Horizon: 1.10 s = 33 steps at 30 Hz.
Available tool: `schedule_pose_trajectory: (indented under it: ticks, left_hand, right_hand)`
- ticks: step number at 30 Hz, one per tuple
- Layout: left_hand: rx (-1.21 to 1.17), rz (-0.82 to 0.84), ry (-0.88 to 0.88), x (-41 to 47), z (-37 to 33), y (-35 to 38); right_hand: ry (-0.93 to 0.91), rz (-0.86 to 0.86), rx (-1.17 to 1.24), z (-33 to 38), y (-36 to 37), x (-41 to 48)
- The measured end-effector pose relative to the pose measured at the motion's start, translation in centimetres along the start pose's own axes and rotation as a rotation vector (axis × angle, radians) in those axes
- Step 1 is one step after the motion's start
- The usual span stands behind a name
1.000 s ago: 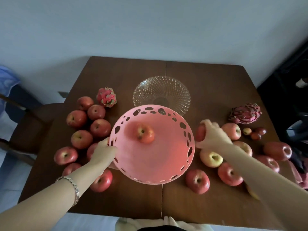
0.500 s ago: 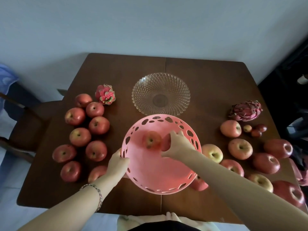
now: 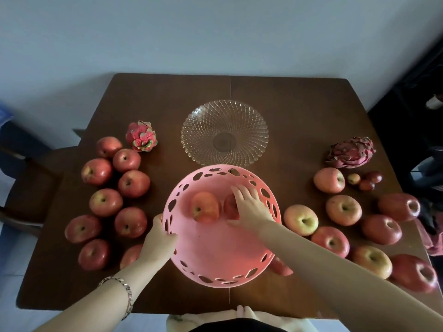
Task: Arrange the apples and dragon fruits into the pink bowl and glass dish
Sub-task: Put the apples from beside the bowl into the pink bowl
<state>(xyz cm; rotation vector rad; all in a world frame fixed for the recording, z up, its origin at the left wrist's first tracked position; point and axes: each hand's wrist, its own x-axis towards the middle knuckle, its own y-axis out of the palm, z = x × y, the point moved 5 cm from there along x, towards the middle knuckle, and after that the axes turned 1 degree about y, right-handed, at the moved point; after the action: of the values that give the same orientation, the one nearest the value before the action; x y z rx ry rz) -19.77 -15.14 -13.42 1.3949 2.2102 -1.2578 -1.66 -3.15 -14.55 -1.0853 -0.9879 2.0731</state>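
Apple one (image 3: 205, 207) lies free on the far slope of the pink bowl (image 3: 215, 255), just left of my right hand (image 3: 250, 208). Apple two (image 3: 229, 208) sits beside it, touching or nearly so, and is half hidden under that hand. My fingers (image 3: 242, 191) spread over its top toward the bowl's far wall, and my thumb runs along its near side. Whether I clasp it or only rest on it, I cannot tell.

My left hand (image 3: 159, 243) grips the bowl's left rim, fingers curled round the edge. A bracelet (image 3: 125, 293) hangs on that wrist. One more apple (image 3: 281, 268) peeks from under the bowl's near right edge.

Just beyond the bowl stands the glass dish (image 3: 239, 121), close to the far rim and well apart from both hands. The left apples (image 3: 130, 183) cluster on the table (image 3: 299, 111) outside my left hand, with a pink dragon fruit (image 3: 142, 136) at their far end. The right apples (image 3: 344, 209) spread outside my right forearm, with a darker dragon fruit (image 3: 351, 152) beyond them and three small fruits (image 3: 365, 182) near it.
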Motion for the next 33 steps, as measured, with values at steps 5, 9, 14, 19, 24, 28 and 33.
schedule_pose_trajectory:
  ticks: [5,9,14,19,24,28,33]
  left_hand:
    - [0.194,-0.057,0.134,-0.4,-1.8,0.6]
    - [0.444,-0.232,0.386,-1.7,-5.1,1.8]
    - [0.526,-0.051,0.809,-5.1,-9.3,7.0]
    - [0.861,0.149,1.415,-8.3,-11.4,14.8]
    - [1.705,0.532,1.323,-9.3,-11.4,21.1]
    - [1.982,0.615,1.310,-9.5,-10.8,23.8]
    - [1.339,0.504,1.422,-10.1,-12.2,22.2]
  right_hand:
    - [-0.071,-0.470,0.147,-4.0,-7.5,-3.3]
    - [0.300,0.084,-0.036,-10.5,-5.6,-4.5]
    - [0.230,0.212,-0.341,-11.0,-2.0,-4.3]
    - [0.314,-0.036,0.126,-12.6,-4.9,-5.0]
    - [0.348,-0.306,0.317,-14.1,-9.7,-7.4]
    - [0.413,-0.306,0.399,-15.7,-10.2,-8.6]
    - [0.461,-0.386,0.474,-16.5,-11.4,-9.5]
